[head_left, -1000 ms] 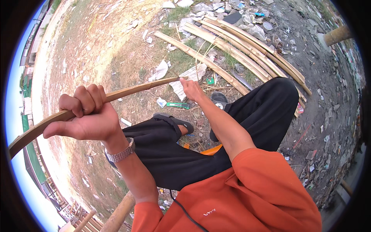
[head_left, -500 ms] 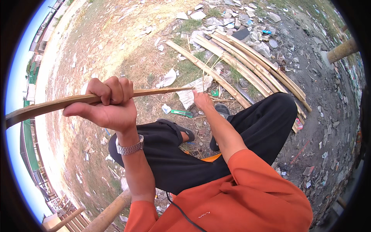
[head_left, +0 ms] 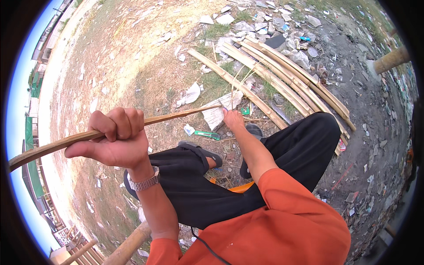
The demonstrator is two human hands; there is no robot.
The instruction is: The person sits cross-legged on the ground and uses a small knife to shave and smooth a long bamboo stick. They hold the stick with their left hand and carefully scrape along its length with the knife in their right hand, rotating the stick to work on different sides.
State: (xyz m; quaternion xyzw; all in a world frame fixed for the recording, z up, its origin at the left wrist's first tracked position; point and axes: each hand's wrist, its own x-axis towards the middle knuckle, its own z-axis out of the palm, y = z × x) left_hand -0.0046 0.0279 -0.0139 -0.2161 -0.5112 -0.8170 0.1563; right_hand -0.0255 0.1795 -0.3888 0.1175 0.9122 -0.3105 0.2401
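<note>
My left hand (head_left: 121, 140), with a metal watch on its wrist, is closed round a long bamboo strip (head_left: 165, 117). One end of the strip reaches to the left rim of the picture; the other tapers toward my right hand (head_left: 232, 118). That hand is closed low over a white, rough-surfaced slab (head_left: 215, 115) on the ground. A small thin thing shows at its fingertips, beside the strip's tip, too small to name. Close by on the ground lies a green box cutter (head_left: 207, 135).
Several split bamboo lengths (head_left: 269, 75) lie side by side at the right, with a single bamboo piece (head_left: 238, 86) nearer the slab. A bamboo post (head_left: 391, 60) stands at far right. Bamboo poles (head_left: 128, 243) are at lower left. Litter and broken pieces cover the ground.
My left hand has come lower and slightly left with the bamboo strip, which now slopes more steeply up toward its tip. My right hand has shifted slightly, staying by the slab.
</note>
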